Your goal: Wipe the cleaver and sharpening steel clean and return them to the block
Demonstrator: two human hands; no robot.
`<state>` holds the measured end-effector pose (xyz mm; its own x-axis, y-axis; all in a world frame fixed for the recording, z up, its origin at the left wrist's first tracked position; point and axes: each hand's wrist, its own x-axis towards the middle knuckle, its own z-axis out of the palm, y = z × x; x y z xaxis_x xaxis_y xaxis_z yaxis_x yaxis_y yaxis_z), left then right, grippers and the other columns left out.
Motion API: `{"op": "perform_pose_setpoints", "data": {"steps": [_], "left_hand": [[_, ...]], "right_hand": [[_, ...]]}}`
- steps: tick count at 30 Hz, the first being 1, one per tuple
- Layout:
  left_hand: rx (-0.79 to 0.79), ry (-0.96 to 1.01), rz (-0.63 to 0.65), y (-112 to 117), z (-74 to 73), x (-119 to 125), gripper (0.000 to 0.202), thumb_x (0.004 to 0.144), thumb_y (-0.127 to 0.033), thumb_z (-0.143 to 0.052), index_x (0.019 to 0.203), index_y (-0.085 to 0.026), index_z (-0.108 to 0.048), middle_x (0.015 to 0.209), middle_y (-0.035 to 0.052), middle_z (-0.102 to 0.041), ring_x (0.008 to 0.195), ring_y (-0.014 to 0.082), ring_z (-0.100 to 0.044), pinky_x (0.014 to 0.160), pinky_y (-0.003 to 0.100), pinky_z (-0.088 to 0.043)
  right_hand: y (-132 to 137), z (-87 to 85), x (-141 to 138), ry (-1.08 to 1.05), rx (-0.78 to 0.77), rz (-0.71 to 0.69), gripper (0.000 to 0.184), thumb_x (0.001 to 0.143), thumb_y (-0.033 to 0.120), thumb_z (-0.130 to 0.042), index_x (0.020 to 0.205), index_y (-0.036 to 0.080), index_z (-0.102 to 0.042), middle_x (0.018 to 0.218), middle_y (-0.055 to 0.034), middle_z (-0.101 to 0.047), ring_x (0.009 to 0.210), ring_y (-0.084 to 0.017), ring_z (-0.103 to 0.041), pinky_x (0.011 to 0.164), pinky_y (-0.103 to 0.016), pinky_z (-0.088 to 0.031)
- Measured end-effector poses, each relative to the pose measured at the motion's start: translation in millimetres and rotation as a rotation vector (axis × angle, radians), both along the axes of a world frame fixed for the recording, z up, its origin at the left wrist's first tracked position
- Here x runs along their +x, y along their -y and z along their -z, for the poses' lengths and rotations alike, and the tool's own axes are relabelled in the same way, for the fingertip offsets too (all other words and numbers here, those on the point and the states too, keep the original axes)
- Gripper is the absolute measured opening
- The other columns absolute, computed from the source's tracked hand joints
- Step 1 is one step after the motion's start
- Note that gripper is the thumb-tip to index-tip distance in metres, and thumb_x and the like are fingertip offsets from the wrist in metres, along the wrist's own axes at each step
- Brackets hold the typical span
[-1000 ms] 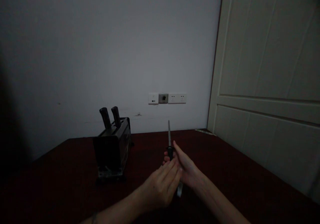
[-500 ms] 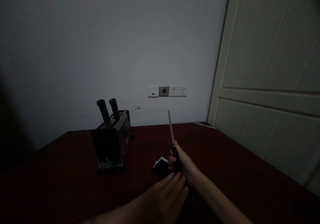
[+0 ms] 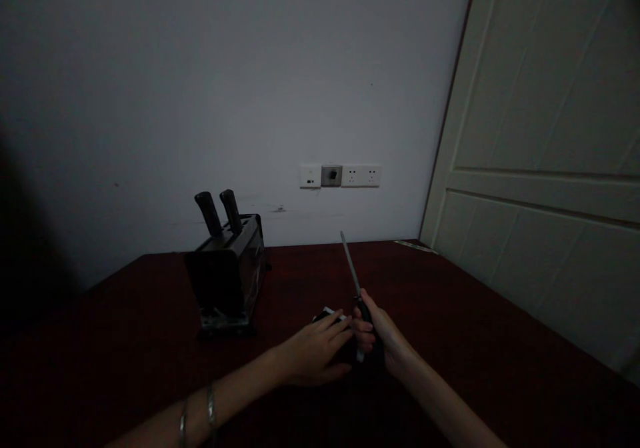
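Observation:
A honing steel (image 3: pixel 351 263) with a thin grey rod and black handle points up and away from me, leaning slightly left. My right hand (image 3: pixel 376 325) is closed around its handle. Just left of it, my left hand (image 3: pixel 317 351) lies palm down with its fingers stretched out, over a dark item with a white edge (image 3: pixel 327 313) on the table. The hand covers most of that item, so its kind is unclear. Whether the fingers press on it, I cannot tell.
A black knife block (image 3: pixel 225 275) stands on the dark red table (image 3: pixel 295 275) at the left, with two black-handled knives (image 3: pixel 220 213) in it. Behind are a wall with sockets (image 3: pixel 361 176) and, at the right, a pale panelled door (image 3: pixel 540 188).
My left hand has moved forward from beside the steel's handle end to over the dark item, its fingers now spread more. My right hand and the steel have shifted slightly right and down.

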<state>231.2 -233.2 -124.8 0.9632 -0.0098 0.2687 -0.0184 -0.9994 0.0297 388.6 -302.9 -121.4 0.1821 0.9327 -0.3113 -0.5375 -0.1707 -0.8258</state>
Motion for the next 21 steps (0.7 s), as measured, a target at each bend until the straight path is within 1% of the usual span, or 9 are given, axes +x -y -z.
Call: {"op": "perform_pose_setpoints", "data": {"steps": [2, 4, 7, 9, 11, 13, 15, 17, 21], "left_hand": [[-0.074, -0.050, 0.003, -5, 1.5, 3, 0.062, 0.084, -0.046, -0.049, 0.133, -0.012, -0.034, 0.142, 0.0149, -0.032, 0.132, 0.0265, -0.027, 0.106, 0.041, -0.029], [-0.141, -0.063, 0.003, -12, 4.3, 7, 0.066, 0.083, -0.047, -0.050, 0.136, -0.013, -0.030, 0.142, 0.0155, -0.030, 0.132, 0.0265, -0.026, 0.106, 0.042, -0.028], [-0.246, -0.038, 0.025, -23, 7.8, 13, 0.059, 0.084, -0.032, -0.053, 0.136, -0.015, -0.031, 0.140, 0.0133, -0.036, 0.130, 0.0230, -0.032, 0.106, 0.039, -0.029], [-0.348, -0.002, 0.044, -29, 9.1, 16, 0.051, 0.083, -0.019, -0.052, 0.131, -0.018, -0.038, 0.135, 0.0092, -0.044, 0.125, 0.0190, -0.039, 0.104, 0.036, -0.032], [-0.489, 0.038, 0.035, -34, 9.9, 20, 0.045, 0.083, -0.013, -0.050, 0.127, -0.020, -0.045, 0.127, 0.0056, -0.052, 0.118, 0.0164, -0.048, 0.100, 0.033, -0.036], [-0.638, 0.103, -0.035, -39, 10.3, 25, 0.038, 0.081, -0.014, -0.052, 0.119, -0.020, -0.053, 0.117, 0.0035, -0.060, 0.108, 0.0160, -0.056, 0.095, 0.031, -0.041], [-0.733, 0.215, -0.155, -48, 9.4, 29, 0.029, 0.079, -0.016, -0.055, 0.108, -0.018, -0.061, 0.107, 0.0033, -0.066, 0.098, 0.0169, -0.061, 0.089, 0.030, -0.045], [-0.754, 0.363, -0.296, -60, 5.4, 32, 0.024, 0.081, -0.017, -0.052, 0.102, -0.014, -0.063, 0.102, 0.0056, -0.067, 0.094, 0.0186, -0.062, 0.087, 0.032, -0.046], [-0.693, 0.636, -0.495, -92, -16.0, 38, 0.031, 0.086, -0.020, -0.041, 0.110, -0.007, -0.056, 0.107, 0.0135, -0.063, 0.100, 0.0233, -0.059, 0.090, 0.040, -0.043]], "right_hand": [[0, 0.1, -1, 0.007, -0.019, 0.001, 0.045, 0.087, 0.056, -0.033, 0.062, 0.019, -0.040, 0.035, 0.0116, -0.027, 0.026, -0.003, -0.023, 0.029, -0.015, -0.019], [0, -0.7, -3, 0.018, -0.037, -0.005, 0.046, 0.086, 0.056, -0.033, 0.060, 0.019, -0.040, 0.034, 0.0112, -0.027, 0.025, -0.003, -0.023, 0.028, -0.015, -0.019], [0, -1.2, -5, 0.031, -0.056, -0.025, 0.047, 0.086, 0.057, -0.032, 0.059, 0.020, -0.040, 0.034, 0.0109, -0.028, 0.025, -0.003, -0.023, 0.028, -0.015, -0.018], [0, -0.3, -6, 0.038, -0.062, -0.032, 0.047, 0.088, 0.056, -0.029, 0.059, 0.020, -0.039, 0.033, 0.0108, -0.027, 0.024, -0.004, -0.023, 0.028, -0.016, -0.017], [0, 1.0, -6, 0.041, -0.068, -0.034, 0.047, 0.089, 0.055, -0.027, 0.060, 0.019, -0.040, 0.033, 0.0108, -0.027, 0.024, -0.004, -0.024, 0.028, -0.015, -0.017], [0, 2.0, -6, 0.046, -0.078, -0.033, 0.047, 0.089, 0.054, -0.027, 0.060, 0.019, -0.040, 0.034, 0.0107, -0.028, 0.024, -0.004, -0.024, 0.028, -0.015, -0.017], [-1, 2.6, -6, 0.052, -0.086, -0.026, 0.047, 0.088, 0.055, -0.027, 0.060, 0.020, -0.041, 0.034, 0.0107, -0.028, 0.024, -0.004, -0.024, 0.028, -0.015, -0.018], [-2, 2.9, -6, 0.064, -0.094, -0.019, 0.047, 0.088, 0.056, -0.028, 0.060, 0.020, -0.040, 0.034, 0.0108, -0.029, 0.025, -0.004, -0.024, 0.028, -0.015, -0.018], [-4, 4.0, -8, 0.113, -0.127, -0.009, 0.047, 0.090, 0.053, -0.025, 0.060, 0.020, -0.040, 0.032, 0.0106, -0.029, 0.024, -0.005, -0.025, 0.027, -0.016, -0.021]]}}
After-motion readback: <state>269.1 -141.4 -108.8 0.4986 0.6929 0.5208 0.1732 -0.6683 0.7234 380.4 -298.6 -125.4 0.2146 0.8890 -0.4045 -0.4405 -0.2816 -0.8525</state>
